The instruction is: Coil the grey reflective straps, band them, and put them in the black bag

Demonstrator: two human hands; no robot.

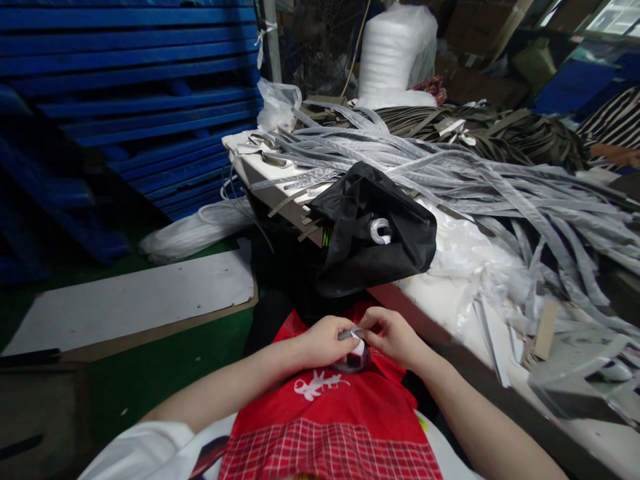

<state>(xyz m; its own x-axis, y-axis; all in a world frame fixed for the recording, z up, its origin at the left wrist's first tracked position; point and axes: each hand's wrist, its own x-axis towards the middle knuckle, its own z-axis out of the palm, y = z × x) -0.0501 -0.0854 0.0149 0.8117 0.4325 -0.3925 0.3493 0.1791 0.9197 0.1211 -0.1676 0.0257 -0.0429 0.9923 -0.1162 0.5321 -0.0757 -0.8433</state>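
Note:
My left hand (325,341) and my right hand (393,335) meet over my lap, both with fingers curled. Between them they pinch a small grey and white piece (356,343), with a dark rounded part just under it. I cannot make out what the piece is. Beneath the hands lies a red cloth (330,413) with a white figure and a checked band. Just beyond my hands, a black bag (375,233) with a small white clip sits on the near corner of the white table (260,175).
A heap of grey-white strips (500,187) covers the table, with darker strips behind. White plastic sheet (465,260) lies near the bag. A white foam roll (395,53) stands at the back. Blue pallets (125,87) stand on the left, and a white board (140,300) lies on the green floor.

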